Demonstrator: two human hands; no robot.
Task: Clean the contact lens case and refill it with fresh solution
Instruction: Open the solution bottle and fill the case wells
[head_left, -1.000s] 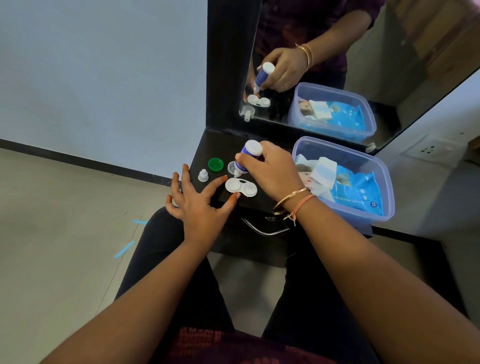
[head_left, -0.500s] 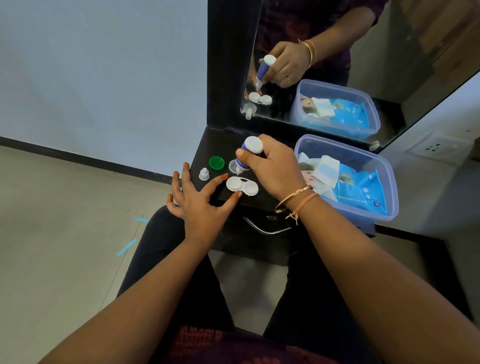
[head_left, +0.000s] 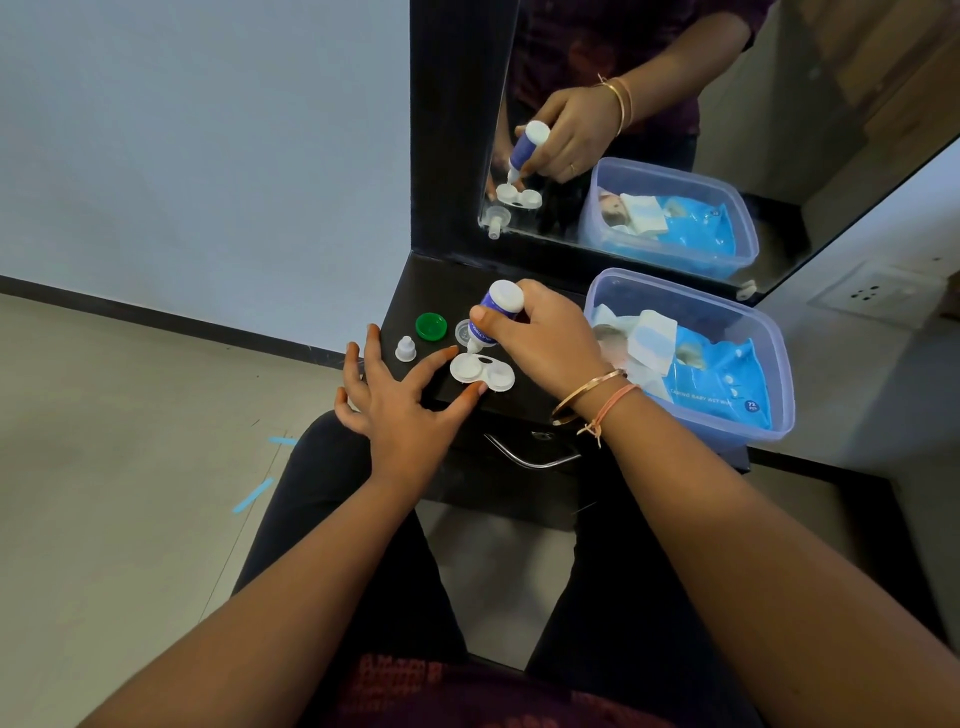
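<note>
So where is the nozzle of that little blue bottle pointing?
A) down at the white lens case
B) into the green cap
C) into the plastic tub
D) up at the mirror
A: the right hand grips the bottle upside down, nozzle just above the lens case well nearer the green cap, while the left hand touches the case's edge.

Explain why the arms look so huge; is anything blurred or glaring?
Head view: the wide-angle lens stretches things near the edges; light is soft, without glare; the lens case, bottle and right hand look sharp, and the mirror doubles them.
</note>
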